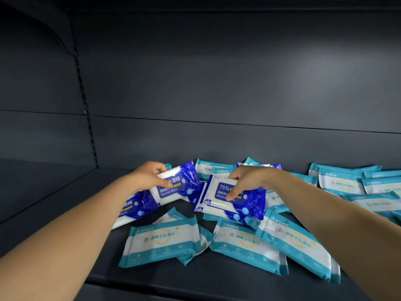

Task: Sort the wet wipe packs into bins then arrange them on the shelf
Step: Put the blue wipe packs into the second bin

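Wet wipe packs lie scattered on a dark grey shelf (65, 192). My left hand (149, 175) grips a dark blue alcohol wipes pack (180, 185); a second dark blue pack (134, 210) lies under my forearm. My right hand (247, 181) pinches another dark blue pack (230, 199) marked 75%, thumb on its label, with one more blue pack stacked beneath it. Light teal packs lie in front: one (162, 240) at centre, one (245, 244) beside it and one (299, 244) to the right.
Several more teal packs (347, 183) are piled at the right and behind my hands (208, 169). The shelf's back panel (217, 83) rises behind. A slotted upright (86, 109) stands at the left. The shelf's front edge (152, 285) runs along the bottom.
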{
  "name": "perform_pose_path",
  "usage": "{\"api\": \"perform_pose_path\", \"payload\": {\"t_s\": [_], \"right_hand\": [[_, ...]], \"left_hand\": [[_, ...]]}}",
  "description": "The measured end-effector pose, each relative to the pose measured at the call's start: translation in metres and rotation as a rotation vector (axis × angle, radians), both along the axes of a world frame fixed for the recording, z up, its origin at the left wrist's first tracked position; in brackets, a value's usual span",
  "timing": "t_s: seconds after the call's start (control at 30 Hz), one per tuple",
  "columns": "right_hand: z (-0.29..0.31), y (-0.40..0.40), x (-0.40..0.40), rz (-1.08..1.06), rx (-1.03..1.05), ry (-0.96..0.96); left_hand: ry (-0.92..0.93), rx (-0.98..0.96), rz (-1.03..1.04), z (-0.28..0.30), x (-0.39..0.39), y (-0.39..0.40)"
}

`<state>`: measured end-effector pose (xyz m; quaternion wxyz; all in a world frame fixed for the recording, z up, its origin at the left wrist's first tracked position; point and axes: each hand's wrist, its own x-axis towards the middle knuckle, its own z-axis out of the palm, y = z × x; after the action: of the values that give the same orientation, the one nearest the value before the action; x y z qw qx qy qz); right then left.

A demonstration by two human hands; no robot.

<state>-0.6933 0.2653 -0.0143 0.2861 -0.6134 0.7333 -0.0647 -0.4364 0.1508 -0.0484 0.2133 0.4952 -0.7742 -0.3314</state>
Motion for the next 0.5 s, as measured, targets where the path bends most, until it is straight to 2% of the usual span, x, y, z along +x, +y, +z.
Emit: {"api": "perform_pose_path", "payload": {"t_s": [0.3, 0.5], "right_hand": [[0.012, 0.004, 0.032, 0.145, -0.123, 0.262], [0.039, 0.042, 0.041, 0.035, -0.371, 0.047]], "left_hand": [[0.265, -0.113, 0.198, 0.019, 0.022, 0.035], [0.374, -0.100, 0.225, 0.040, 0.050, 0.076]]}}
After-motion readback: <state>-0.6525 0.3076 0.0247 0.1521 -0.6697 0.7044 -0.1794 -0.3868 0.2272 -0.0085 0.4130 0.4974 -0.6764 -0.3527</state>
